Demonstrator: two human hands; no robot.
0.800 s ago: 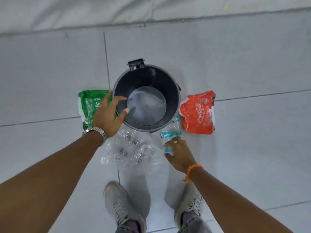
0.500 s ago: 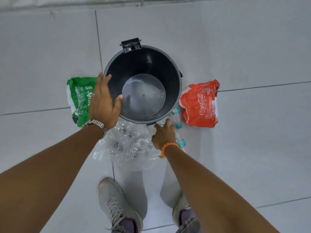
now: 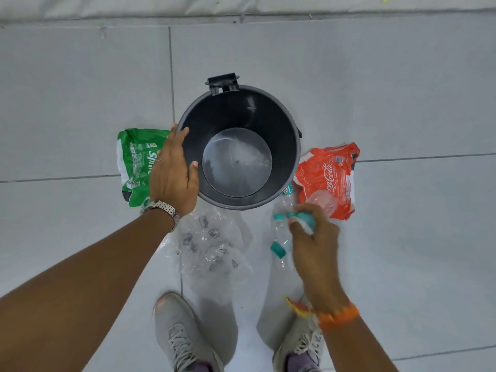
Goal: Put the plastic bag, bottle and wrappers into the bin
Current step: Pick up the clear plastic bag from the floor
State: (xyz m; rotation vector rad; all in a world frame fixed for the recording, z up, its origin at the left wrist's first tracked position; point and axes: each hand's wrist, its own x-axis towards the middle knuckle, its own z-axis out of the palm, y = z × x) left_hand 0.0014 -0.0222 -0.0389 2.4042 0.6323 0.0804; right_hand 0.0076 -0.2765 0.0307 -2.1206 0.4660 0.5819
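Observation:
A black round bin (image 3: 287, 124) stands empty on the tiled floor. My left hand (image 3: 173, 173) rests on its left rim, fingers spread. A green Sprite wrapper (image 3: 135, 162) lies left of the bin, partly under my hand. A red Coca-Cola wrapper (image 3: 327, 175) lies to the right. A clear crumpled plastic bag (image 3: 212, 245) lies in front of the bin. My right hand (image 3: 314, 242) grips a clear plastic bottle (image 3: 280, 226) with a teal label and teal cap, lifted just off the floor near the bin's front right.
My two grey shoes (image 3: 182, 334) stand on the pale floor tiles (image 3: 80, 89) just behind the plastic bag. A wall base (image 3: 241, 6) runs along the top. Open floor surrounds the bin on all sides.
My right hand has closed on the bottle and lifted it to the right, off the floor. My left hand stays on the bin's rim.

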